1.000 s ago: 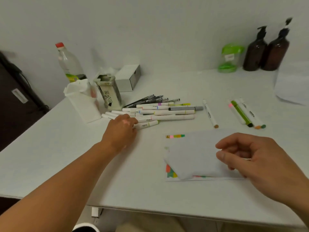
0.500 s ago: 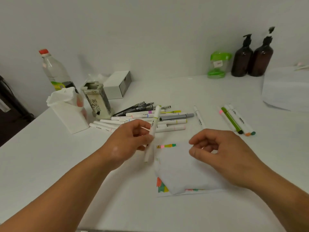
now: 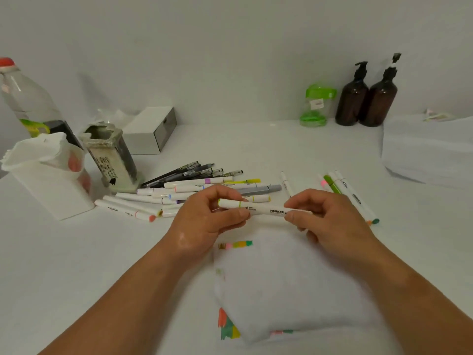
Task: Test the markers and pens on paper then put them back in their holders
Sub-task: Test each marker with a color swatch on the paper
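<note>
Smooth white tabletop (image 3: 76, 265). At far left stand a clear plastic bottle (image 3: 28, 103) with a red cap, a squared white holder (image 3: 48, 185) and a mottled, square-sided holder (image 3: 112, 160), both holders upright. Just right of them lies a loose pile of pens and markers (image 3: 194, 185): slim dark pens and white barrels.

The left hand (image 3: 204, 221) has its fingers curled, thumb and fingertips pinching the left end of the marker (image 3: 263, 208). The marker is a white cylinder with a thin yellow-green ring and black "MARKER" print. It is held level in the air above the far edge of the paper (image 3: 281, 278), a white, creased sheet bearing colour swatches. The right hand (image 3: 332, 221) pinches the marker's right end between thumb and forefinger, just past the print.

A few more markers (image 3: 343, 190) lie further right.
</note>
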`<control>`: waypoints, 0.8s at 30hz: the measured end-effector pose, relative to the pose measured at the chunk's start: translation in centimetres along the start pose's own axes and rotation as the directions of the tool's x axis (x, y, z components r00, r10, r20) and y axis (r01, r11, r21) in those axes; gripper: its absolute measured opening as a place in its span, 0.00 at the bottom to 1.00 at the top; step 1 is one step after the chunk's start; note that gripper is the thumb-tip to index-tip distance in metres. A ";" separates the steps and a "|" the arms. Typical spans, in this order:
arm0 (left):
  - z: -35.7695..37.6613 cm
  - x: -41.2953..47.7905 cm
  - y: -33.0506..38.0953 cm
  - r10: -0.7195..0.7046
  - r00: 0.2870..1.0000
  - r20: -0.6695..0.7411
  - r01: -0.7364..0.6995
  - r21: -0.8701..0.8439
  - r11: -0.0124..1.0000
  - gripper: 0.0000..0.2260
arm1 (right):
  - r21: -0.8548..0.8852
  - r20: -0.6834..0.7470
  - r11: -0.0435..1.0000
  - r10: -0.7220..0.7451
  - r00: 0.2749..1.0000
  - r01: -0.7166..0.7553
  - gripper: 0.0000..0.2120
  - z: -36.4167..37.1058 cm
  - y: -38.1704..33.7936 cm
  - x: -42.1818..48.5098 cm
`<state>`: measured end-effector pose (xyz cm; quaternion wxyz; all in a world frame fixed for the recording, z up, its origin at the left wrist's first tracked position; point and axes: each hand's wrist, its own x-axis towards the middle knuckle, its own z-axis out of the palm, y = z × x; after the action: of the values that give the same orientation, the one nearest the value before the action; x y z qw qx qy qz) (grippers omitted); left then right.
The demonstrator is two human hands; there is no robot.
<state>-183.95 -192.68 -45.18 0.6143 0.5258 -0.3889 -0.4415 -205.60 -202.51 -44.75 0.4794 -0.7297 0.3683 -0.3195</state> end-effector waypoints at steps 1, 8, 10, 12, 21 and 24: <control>-0.4 -0.1 0.1 0.041 0.999 -0.002 -0.040 0.135 0.990 0.12 | 0.000 -0.018 1.000 0.003 1.000 -0.003 0.08 -0.2 0.1 0.1; 1.1 -1.6 -0.1 0.235 0.942 0.239 -0.333 0.761 0.557 0.10 | 0.118 -0.023 0.992 -0.041 0.999 0.043 0.09 0.1 -0.5 -0.2; 1.7 -1.7 0.1 0.219 0.933 0.286 -0.360 0.785 0.504 0.10 | 0.231 -0.016 0.972 -0.046 0.999 0.049 0.07 0.3 -0.6 -0.4; 2.1 -1.9 0.4 0.222 0.931 0.290 -0.364 0.784 0.503 0.12 | 0.353 0.025 0.935 -0.037 0.999 0.025 0.06 0.6 -0.7 -0.5; 1.6 -2.1 0.5 0.222 0.931 0.290 -0.362 0.812 0.459 0.18 | 0.337 0.073 0.941 -0.060 0.996 0.032 0.08 2.2 -0.7 -1.3; 0.7 -1.9 0.2 0.133 0.952 0.277 -0.307 0.855 0.417 0.20 | 0.437 0.008 0.898 0.053 0.999 -0.051 0.03 2.1 -0.5 -1.0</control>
<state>-185.14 -191.08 -44.89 0.2650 0.6742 -0.6771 -0.1292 -204.32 -200.58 -45.10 0.6384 -0.5930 0.3074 -0.3825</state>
